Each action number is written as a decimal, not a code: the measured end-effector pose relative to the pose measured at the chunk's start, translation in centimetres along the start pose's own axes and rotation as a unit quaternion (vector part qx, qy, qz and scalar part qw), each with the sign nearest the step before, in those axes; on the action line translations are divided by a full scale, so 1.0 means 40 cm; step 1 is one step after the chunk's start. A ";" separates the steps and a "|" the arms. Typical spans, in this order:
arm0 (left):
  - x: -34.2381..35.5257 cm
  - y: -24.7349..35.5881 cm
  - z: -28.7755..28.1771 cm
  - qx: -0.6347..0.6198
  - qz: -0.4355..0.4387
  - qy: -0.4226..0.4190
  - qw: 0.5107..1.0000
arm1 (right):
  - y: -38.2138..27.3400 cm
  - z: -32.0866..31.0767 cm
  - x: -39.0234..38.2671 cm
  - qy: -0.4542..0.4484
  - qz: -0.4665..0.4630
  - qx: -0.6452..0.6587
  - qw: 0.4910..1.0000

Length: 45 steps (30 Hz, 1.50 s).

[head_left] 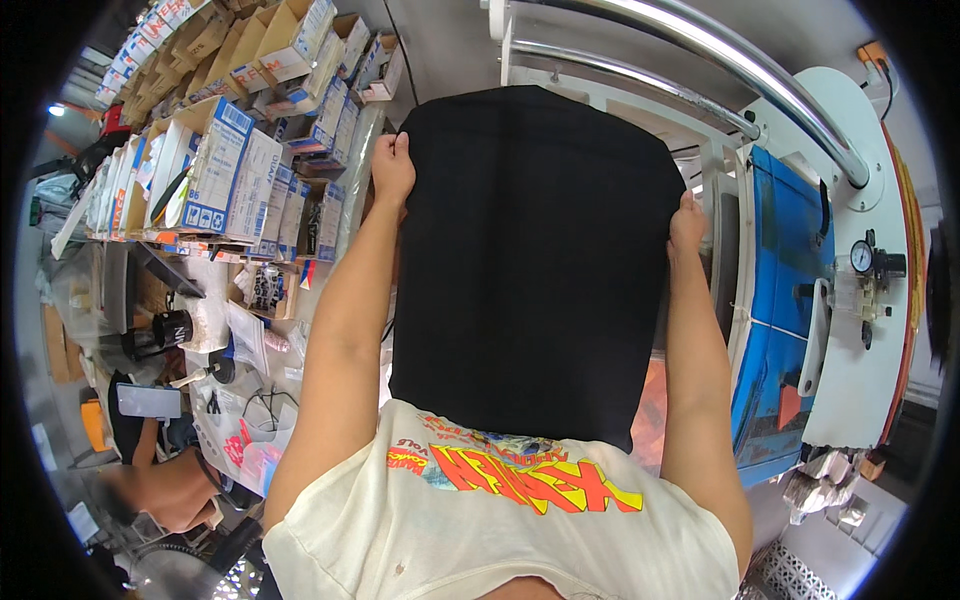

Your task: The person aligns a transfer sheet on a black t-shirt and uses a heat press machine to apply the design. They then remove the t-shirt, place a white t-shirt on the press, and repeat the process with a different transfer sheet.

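Note:
A large piece of black fabric [530, 260] lies spread out smooth in front of me, with a rounded far edge and long sides running toward my body. Whether a board lies under it is hidden. At its upper left edge, my left hand [393, 168] is closed on the fabric, thumb toward the top. My right hand [687, 226] grips the opposite side, a little nearer to me, with most of its fingers hidden behind the edge. The near end of the fabric reaches my white printed shirt [500, 500].
Shiny metal bars [640, 85] cross beyond the fabric. To the right stand a blue machine panel [780, 310] and a round pressure gauge [861, 256]. Cardboard boxes [235, 170] crowd the left, above a cluttered table. Another person [175, 485] is at lower left, near a phone [150, 401].

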<state>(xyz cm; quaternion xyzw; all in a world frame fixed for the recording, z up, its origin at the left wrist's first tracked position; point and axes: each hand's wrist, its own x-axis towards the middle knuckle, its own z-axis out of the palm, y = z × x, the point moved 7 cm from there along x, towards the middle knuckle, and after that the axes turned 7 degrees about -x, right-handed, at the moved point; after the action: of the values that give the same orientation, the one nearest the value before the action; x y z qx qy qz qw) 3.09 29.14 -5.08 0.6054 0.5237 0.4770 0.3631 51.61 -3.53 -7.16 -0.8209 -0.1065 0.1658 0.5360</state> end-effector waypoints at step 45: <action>-0.113 0.352 0.274 0.160 0.270 -0.261 0.913 | -0.400 0.276 -0.347 -0.078 -0.421 -0.388 0.816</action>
<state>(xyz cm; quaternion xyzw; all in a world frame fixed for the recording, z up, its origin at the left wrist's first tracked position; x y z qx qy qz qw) 17.65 22.71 4.16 0.8764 0.2964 0.2918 0.2426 34.59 7.33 5.62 -0.8201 -0.5389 -0.0677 0.1801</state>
